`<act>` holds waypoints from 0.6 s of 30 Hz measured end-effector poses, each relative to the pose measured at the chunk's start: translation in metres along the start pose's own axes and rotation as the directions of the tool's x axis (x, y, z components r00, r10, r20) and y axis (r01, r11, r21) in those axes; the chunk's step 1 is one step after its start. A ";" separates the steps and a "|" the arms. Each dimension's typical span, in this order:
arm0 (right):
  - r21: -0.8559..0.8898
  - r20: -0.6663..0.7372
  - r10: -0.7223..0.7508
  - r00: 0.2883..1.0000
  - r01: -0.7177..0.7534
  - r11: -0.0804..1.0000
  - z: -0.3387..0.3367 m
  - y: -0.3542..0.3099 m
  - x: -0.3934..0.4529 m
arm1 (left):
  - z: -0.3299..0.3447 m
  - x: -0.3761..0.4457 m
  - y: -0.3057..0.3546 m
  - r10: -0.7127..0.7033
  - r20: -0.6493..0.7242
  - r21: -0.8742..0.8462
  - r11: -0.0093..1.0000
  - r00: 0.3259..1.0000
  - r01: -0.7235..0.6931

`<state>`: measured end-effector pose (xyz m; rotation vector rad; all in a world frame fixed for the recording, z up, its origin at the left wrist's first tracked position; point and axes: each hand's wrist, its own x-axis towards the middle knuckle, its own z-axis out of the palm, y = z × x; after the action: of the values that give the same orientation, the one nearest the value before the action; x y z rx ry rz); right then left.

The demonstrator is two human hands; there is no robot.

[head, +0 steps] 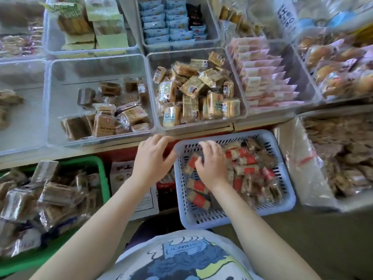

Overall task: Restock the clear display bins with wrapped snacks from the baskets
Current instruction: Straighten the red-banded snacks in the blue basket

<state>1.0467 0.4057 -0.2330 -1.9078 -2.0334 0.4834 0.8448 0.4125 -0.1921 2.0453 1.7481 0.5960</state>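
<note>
A lavender slotted basket [286, 201] in front of me holds many wrapped bars with red labels [244, 170]. My right hand [212, 164] is down inside it, fingers curled over the bars at the basket's left side. My left hand [153, 158] rests at the basket's upper left corner, fingers bent over the rim. A green basket [101, 166] at the left is heaped with brown wrapped snacks [54, 195]. Beyond the hands stand clear display bins: one [50, 110] partly filled with brown squares, one [151, 57] with yellow packets.
More clear bins fill the back rows with blue, green and pink packs [266, 77]. A big plastic bag of brown snacks [343, 158] lies to the right of the lavender basket. A printed sheet [145, 199] lies between the two baskets.
</note>
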 end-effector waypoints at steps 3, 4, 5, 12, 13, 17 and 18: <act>-0.108 0.191 0.286 0.939 -0.269 0.957 -0.002 0.059 -0.035 | 0.045 -0.005 0.020 0.028 0.249 0.063 0.997 0.968 -0.045; -0.161 0.233 0.358 0.904 -0.328 0.931 -0.003 0.077 -0.047 | 0.058 -0.006 0.027 0.027 0.330 0.090 0.994 0.944 -0.060; -0.207 0.288 0.420 0.861 -0.372 0.905 -0.002 0.093 -0.058 | 0.070 -0.007 0.034 0.021 0.404 0.113 0.991 0.914 -0.072; -0.382 0.595 0.556 0.580 -0.405 0.831 0.022 0.135 -0.096 | 0.118 -0.020 0.065 0.019 0.587 0.141 0.982 0.809 -0.126; -0.345 0.605 0.546 0.580 -0.427 0.836 0.027 0.134 -0.095 | 0.122 -0.021 0.066 0.015 0.598 0.145 0.981 0.802 -0.126; -0.291 0.631 0.497 0.595 -0.412 0.863 0.036 0.131 -0.083 | 0.130 -0.027 0.066 0.020 0.611 0.135 0.982 0.792 -0.130; -0.311 0.625 0.496 0.603 -0.390 0.866 0.038 0.132 -0.080 | 0.130 -0.028 0.066 0.020 0.609 0.126 0.984 0.793 -0.122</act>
<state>1.1530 0.3321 -0.3256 -2.6296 -1.9653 1.4073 0.9665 0.3729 -0.2673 2.0929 1.3587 -0.1980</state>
